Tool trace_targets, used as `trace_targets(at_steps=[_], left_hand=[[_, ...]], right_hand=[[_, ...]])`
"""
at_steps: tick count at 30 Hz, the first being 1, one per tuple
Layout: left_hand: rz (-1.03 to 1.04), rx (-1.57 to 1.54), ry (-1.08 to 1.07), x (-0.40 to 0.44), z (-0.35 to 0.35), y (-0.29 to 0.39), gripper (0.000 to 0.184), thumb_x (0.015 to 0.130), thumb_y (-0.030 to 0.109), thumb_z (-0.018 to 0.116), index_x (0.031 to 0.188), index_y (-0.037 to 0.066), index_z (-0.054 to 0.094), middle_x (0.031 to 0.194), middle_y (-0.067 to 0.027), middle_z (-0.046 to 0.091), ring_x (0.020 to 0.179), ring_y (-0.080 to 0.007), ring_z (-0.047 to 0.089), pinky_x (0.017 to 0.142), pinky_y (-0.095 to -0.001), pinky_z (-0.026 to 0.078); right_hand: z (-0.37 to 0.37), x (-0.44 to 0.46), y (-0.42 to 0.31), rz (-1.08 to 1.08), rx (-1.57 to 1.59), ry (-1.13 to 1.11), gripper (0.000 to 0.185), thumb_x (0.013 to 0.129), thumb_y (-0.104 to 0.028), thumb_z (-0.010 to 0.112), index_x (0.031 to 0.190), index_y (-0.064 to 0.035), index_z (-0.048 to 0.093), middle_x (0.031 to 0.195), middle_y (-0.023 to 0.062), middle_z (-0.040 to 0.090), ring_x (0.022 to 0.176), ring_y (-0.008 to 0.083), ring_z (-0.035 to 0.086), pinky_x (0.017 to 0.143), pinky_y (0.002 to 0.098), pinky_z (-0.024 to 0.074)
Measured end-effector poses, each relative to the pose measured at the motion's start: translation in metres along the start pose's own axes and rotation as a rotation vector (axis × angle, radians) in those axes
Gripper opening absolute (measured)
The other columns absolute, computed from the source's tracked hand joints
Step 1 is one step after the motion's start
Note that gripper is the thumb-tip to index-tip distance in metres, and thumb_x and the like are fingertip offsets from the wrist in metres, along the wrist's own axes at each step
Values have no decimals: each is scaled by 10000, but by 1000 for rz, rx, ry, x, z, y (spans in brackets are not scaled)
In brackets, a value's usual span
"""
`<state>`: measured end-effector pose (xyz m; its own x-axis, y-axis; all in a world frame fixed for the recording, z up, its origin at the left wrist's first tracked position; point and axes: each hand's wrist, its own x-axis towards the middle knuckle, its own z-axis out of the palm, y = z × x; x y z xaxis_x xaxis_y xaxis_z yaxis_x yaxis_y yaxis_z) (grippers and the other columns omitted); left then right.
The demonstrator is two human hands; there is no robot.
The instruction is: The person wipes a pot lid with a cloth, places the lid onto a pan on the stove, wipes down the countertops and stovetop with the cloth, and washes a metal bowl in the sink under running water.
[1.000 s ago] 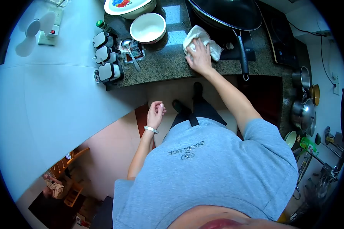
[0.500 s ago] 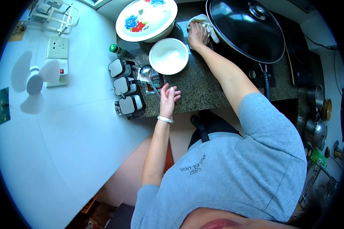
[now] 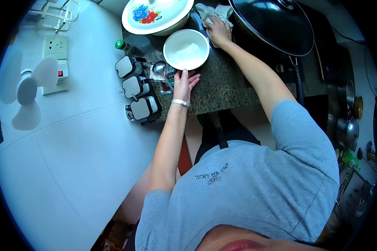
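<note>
My right hand (image 3: 218,32) presses a crumpled whitish cloth (image 3: 204,11) onto the dark stone counter (image 3: 226,83), between the bowls and the black lidded pan (image 3: 272,25). With its fingers spread, my left hand (image 3: 185,85) is at the near rim of a white bowl (image 3: 186,49); thumb and rim meet in the view, and whether they touch is unclear. A metal spoon (image 3: 160,69) lies on packets just left of that hand. Behind the white bowl sits a larger basin with a flowered lid (image 3: 159,14).
Three seasoning boxes (image 3: 134,87) and a green-capped bottle (image 3: 125,46) line the counter's left side. The pan's handle (image 3: 298,79) points toward the front edge. Pots (image 3: 347,129) hang or stand at the far right. A white fan (image 3: 27,87) is at the left.
My left hand has moved from below the counter's edge up to the white bowl. My right hand has shifted the cloth farther back along the counter. The camera view has also moved.
</note>
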<state>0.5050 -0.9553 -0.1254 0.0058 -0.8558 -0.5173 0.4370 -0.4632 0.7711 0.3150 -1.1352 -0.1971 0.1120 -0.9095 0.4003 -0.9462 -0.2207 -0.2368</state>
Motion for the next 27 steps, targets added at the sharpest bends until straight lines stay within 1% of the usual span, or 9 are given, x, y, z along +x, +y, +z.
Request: trace_targets(at_steps=[7, 10, 12, 14, 16, 20, 22, 25, 27], left_hand=[[-72, 6, -77, 22, -8, 5, 466, 971, 270, 458, 1265, -73, 342, 1190, -267, 502, 1043, -379, 582, 887, -418, 512], [-44, 68, -38, 15, -11, 7, 484, 967, 292, 469, 1271, -64, 347, 1168, -252, 520, 1013, -350, 601, 876, -414, 513], [130, 355, 33, 10, -21, -5, 496, 954, 266, 503, 1286, -58, 330, 1158, -243, 532, 969, -313, 618, 841, -403, 527], [556, 853, 87, -2, -36, -16, 377, 879, 130, 590, 1191, -48, 477, 1107, -177, 573, 916, -240, 624, 770, -334, 535], [772, 1152, 107, 1, -49, -23, 307, 819, 101, 585, 1093, -29, 536, 1056, -172, 572, 974, -299, 555, 858, -384, 454], [854, 1286, 94, -5, -49, -25, 325, 787, 83, 585, 1089, -29, 543, 1053, -180, 560, 1031, -350, 495, 942, -410, 381], [812, 1225, 121, 3, -43, -23, 396, 812, 118, 596, 1158, -45, 495, 1071, -190, 563, 1014, -305, 540, 917, -393, 414], [326, 376, 109, 10, -21, -11, 599, 907, 250, 570, 1320, -57, 263, 1135, -218, 529, 907, -244, 622, 744, -318, 537], [148, 161, 101, 24, -10, -2, 580, 932, 246, 522, 1330, -45, 217, 1220, -241, 463, 968, -346, 605, 791, -379, 547]], right_hand=[[-116, -199, -59, -22, 132, -111, 474, 774, -57, 608, 1234, -159, 560, 1322, 115, 477, 1237, 296, 425, 1006, 417, 326], [-132, -245, -101, -85, 210, -243, 503, 783, -108, 590, 1279, -153, 512, 1376, 120, 428, 1275, 279, 390, 1030, 459, 303], [-137, -251, -130, -153, 176, -307, 498, 796, -123, 571, 1288, -143, 501, 1383, 121, 429, 1283, 273, 389, 1033, 460, 307], [-134, -250, -147, -262, 169, -327, 503, 803, -150, 565, 1299, -141, 485, 1381, 114, 434, 1287, 266, 390, 1039, 456, 306], [-126, -254, -145, -286, 242, -318, 524, 810, -177, 560, 1323, -157, 453, 1410, 104, 399, 1292, 261, 384, 1041, 456, 305], [-145, -266, -95, -466, 176, -330, 519, 826, -115, 485, 1329, -242, 446, 1398, 25, 416, 1268, 209, 411, 1037, 419, 322], [-164, -273, -43, -389, 147, -263, 458, 831, -153, 497, 1276, -259, 511, 1314, 10, 500, 1228, 190, 451, 1030, 399, 337], [-196, -287, 28, -284, 98, -267, 475, 786, -90, 580, 1236, -236, 549, 1279, 22, 516, 1196, 217, 469, 1002, 410, 355], [-222, -285, 55, -234, 87, -305, 520, 728, -30, 617, 1221, -185, 562, 1265, 48, 523, 1189, 237, 469, 986, 407, 363]])
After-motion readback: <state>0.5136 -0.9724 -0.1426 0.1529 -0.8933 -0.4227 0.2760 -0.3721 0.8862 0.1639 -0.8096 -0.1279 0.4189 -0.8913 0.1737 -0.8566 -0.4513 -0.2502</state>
